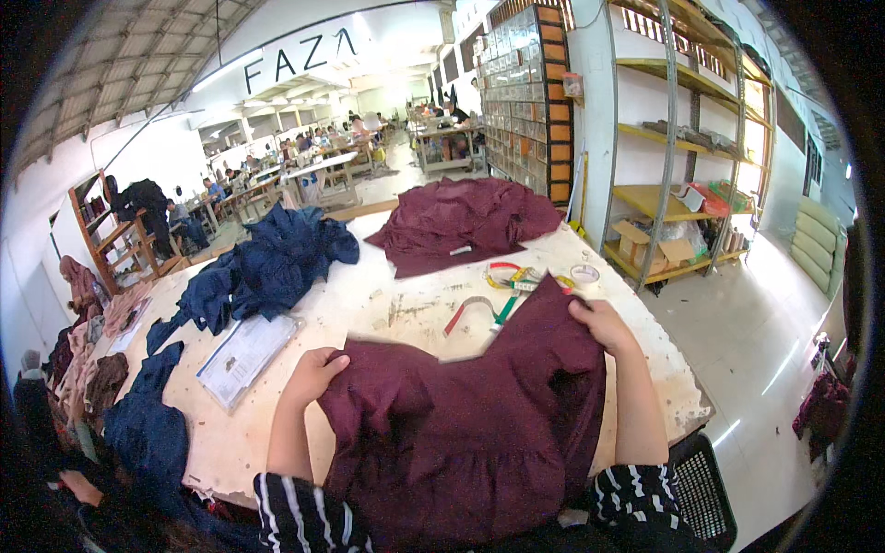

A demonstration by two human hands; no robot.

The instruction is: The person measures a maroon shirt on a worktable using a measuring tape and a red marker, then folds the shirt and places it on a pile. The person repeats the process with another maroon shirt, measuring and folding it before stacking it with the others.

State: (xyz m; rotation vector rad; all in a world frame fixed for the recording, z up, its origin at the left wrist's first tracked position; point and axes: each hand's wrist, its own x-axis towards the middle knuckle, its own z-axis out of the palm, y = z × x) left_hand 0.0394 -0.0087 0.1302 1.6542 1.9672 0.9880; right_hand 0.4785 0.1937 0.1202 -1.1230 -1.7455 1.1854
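Note:
A maroon garment with a gathered seam hangs spread between my hands, over the near edge of the white-topped table. My left hand pinches its upper left corner, thumb on top. At the upper right, my right hand grips the other corner. The garment's lower part drops out of view toward my body. Just beyond it lies a multicoloured measuring tape, loosely looped and partly hidden by the raised cloth. A roll of tape is beside it.
A maroon fabric pile is at the table's far end, navy garments at the left. Printed sheets in a plastic sleeve lie near them. Metal shelving stands right, a black plastic basket below. A co-worker's hand shows lower left.

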